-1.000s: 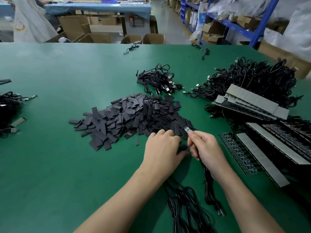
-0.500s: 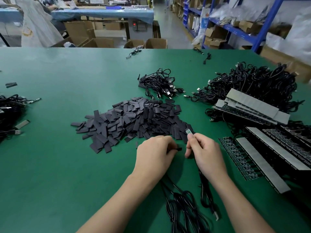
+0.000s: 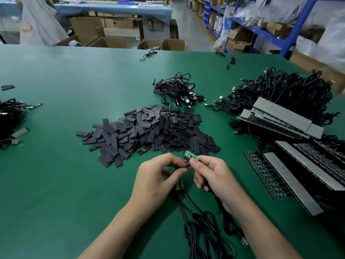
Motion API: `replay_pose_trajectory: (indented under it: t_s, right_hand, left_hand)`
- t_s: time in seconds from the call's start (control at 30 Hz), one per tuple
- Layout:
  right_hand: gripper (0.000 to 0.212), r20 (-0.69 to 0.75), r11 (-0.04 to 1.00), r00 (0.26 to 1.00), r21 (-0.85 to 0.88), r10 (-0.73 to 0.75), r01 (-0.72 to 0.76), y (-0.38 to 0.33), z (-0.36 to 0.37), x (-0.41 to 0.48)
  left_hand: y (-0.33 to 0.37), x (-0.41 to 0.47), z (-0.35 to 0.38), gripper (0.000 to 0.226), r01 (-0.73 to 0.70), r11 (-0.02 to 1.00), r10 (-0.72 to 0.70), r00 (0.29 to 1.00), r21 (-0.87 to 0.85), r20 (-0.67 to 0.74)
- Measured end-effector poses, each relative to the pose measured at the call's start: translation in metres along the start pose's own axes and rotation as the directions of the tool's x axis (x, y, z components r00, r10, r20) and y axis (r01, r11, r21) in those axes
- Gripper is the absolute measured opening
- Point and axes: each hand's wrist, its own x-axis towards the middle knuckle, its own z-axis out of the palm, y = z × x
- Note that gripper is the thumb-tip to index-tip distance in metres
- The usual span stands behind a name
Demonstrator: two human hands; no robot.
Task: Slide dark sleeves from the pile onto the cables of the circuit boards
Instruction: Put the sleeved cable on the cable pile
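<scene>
The green table (image 3: 56, 184) carries the whole work area. Along its right side lies a heap of cabled boards (image 3: 280, 120), stacked in rows. At the centre lies the pile of dark sleeves (image 3: 149, 131), just beyond both hands.

The right hand (image 3: 214, 176) pinches a circuit board (image 3: 191, 155) at its near end, with thumb and forefinger closed on it. The black cable (image 3: 224, 217) runs down out of the palm toward the person. The left hand (image 3: 155, 178) pinches one sleeve (image 3: 187, 164) between thumb and fingertips, lifted off the table.

Key relation: the board's long axis runs from the right fingertips up and to the left, and its free end points toward the pile. The sleeve sits just below and left of that free end, close against the right fingertips; whether they touch cannot be told. The sleeve's open end is not discernible.

Judgement: the left hand, the nearer one, must bring the sleeve mouth to the free end and align it with the board's axis. It can then push the sleeve along toward the cable.
</scene>
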Motion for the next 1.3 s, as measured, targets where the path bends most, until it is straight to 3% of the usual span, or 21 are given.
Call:
replay_pose_trajectory:
  t_s: [0.27, 0.67, 0.9, 1.3]
  right_hand:
    - [0.022, 0.040, 0.999, 0.999, -0.040, -0.022, 0.024, 0.000, 0.000, -0.001]
    - [0.036, 0.084, 0.996, 0.993, 0.039, -0.081, 0.078, -0.009, 0.002, -0.002]
    - [0.037, 0.136, 0.998, 0.989, 0.026, -0.063, 0.060, -0.014, 0.001, -0.004]
    - [0.038, 0.156, 0.999, 0.988, -0.027, -0.016, 0.020, -0.011, -0.002, -0.002]
  left_hand:
    - [-0.002, 0.002, -0.006, 0.027, -0.080, 0.993, 0.081, 0.997, 0.081, -0.005]
    - [-0.013, 0.004, -0.016, 0.023, 0.140, 0.957, -0.145, 0.989, -0.254, -0.001]
    - [-0.013, 0.004, -0.016, 0.021, 0.143, 0.932, -0.141, 0.990, -0.333, 0.031]
    - [-0.015, 0.007, -0.024, 0.020, -0.102, 0.992, 0.105, 0.994, -0.075, 0.040]
